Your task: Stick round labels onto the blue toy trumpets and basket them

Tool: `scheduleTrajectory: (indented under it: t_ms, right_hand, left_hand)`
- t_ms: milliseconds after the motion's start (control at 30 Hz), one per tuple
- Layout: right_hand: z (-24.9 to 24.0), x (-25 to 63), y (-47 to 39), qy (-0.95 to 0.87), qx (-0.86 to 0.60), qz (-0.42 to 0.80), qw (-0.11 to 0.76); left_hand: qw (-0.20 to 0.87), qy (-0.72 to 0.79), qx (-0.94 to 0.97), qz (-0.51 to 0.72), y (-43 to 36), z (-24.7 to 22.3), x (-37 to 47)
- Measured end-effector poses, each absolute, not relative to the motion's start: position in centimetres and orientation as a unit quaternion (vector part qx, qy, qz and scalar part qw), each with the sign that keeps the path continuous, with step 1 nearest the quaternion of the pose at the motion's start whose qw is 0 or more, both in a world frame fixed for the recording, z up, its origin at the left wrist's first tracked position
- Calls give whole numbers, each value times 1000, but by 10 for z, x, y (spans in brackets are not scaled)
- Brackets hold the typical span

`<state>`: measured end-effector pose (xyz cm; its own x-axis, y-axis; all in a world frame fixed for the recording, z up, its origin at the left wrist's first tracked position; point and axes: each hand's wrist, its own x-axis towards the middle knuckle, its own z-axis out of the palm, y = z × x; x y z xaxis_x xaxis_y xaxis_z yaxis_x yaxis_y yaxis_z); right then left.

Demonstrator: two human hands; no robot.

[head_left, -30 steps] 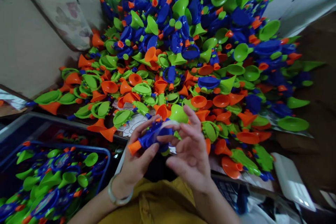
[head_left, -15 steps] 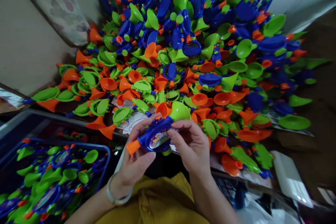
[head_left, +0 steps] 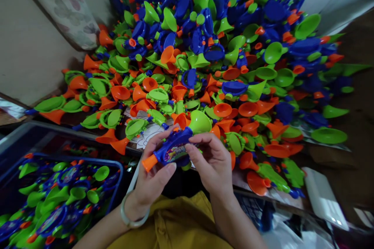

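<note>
Between my two hands is a blue toy trumpet [head_left: 179,142] with an orange mouthpiece and a green bell. Its mouthpiece points down to the left and its bell up to the right. A colourful printed label shows on the side facing me. My left hand [head_left: 153,173] grips the mouthpiece end, fingers behind and thumb along the lower edge. My right hand [head_left: 212,159] pinches the body near the label's right end with thumb and index finger. The other fingers of that hand are curled. The trumpet's far side is hidden.
A large heap of blue, green and orange toy trumpets [head_left: 189,79] covers the table ahead. At lower left, a blue crate [head_left: 121,175] holds several labelled trumpets. A white box-like object [head_left: 324,198] lies at the right edge. Printed paper [head_left: 147,134] shows under the heap's front.
The trumpet has tilted slightly in my hands, so its label appears narrower. Both hands keep their hold and have barely shifted.
</note>
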<state>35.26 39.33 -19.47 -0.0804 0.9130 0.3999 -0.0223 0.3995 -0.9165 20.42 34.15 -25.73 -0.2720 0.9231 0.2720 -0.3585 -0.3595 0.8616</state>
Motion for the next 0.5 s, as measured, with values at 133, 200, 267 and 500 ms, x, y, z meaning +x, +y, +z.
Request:
scheduleTrajectory:
  t_ms: [133, 200, 267, 500]
  right_hand:
    - [-194, 351, 395, -648, -366, 348, 570]
    - [-194, 350, 397, -680, -362, 281, 572]
    - [-192, 349, 399, -708, -353, 214, 573]
    - [-191, 344, 396, -754, -346, 102, 550]
  left_hand:
    - [422, 371, 392, 729, 343, -256, 207]
    - [417, 357, 401, 734, 343, -255, 209]
    - [405, 355, 410, 736, 341, -255, 210]
    - [376, 411, 390, 733, 334, -268, 207]
